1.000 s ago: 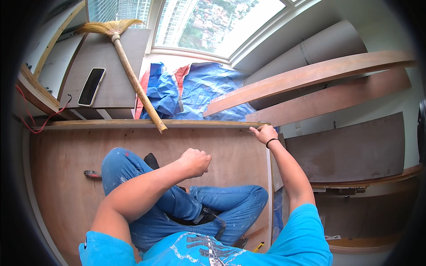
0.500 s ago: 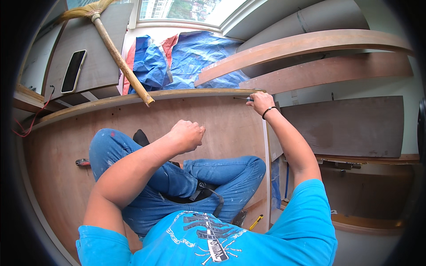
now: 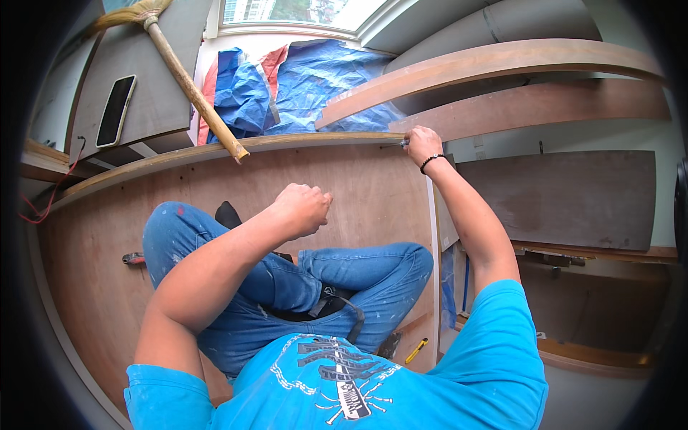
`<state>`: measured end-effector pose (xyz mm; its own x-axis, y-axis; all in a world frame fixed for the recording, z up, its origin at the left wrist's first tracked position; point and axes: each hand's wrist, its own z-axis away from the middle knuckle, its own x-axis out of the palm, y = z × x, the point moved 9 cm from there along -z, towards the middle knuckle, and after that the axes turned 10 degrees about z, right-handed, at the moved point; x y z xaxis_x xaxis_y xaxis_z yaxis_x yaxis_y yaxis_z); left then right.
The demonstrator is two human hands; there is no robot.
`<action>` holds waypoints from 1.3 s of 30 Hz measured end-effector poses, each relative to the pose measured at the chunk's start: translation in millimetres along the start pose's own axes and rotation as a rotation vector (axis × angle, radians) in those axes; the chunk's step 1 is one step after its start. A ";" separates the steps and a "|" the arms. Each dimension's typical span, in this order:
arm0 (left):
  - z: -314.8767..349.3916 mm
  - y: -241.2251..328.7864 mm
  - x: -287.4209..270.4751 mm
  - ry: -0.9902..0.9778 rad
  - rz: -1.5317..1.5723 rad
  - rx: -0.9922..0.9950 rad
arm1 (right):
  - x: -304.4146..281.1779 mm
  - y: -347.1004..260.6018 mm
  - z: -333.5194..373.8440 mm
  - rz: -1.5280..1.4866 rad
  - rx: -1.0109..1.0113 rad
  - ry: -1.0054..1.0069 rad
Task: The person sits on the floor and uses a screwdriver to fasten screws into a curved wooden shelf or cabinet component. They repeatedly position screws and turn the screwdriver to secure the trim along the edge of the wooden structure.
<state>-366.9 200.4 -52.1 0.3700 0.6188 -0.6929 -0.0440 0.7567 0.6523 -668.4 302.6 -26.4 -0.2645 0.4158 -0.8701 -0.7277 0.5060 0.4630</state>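
My right hand (image 3: 424,145) is closed round the handle of a screwdriver (image 3: 405,143) at the far right corner of the wooden box frame. Its thin shaft points left, against or close to the inner face of the far edge board (image 3: 287,141); contact cannot be made out. Over my bent knee, my left hand (image 3: 305,208) is curled closed, and whatever lies in its fingers is hidden. I sit cross-legged on the brown wood panel (image 3: 287,168) inside the frame.
A broom (image 3: 188,82) leans over the far edge. The phone (image 3: 116,111) lies on a dark board at left. Blue tarpaulin (image 3: 322,82) spreads beyond. Long planks (image 3: 502,61) stretch right. A yellow cutter knife (image 3: 416,350) and a red-handled tool (image 3: 133,258) lie beside me.
The view has shifted slightly. My right hand has turned a little at the wrist, still gripping the screwdriver at the corner. My left hand stays curled in nearly the same place.
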 end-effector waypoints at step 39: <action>0.6 1.8 1.0 0.055 -0.016 0.040 | -10.0 0.5 4.4 -0.002 -0.020 0.077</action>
<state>-366.1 202.2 -51.4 0.3191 0.6184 -0.7182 -0.0008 0.7580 0.6523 -663.3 302.0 -16.7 -0.3104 0.3548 -0.8819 -0.7406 0.4913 0.4583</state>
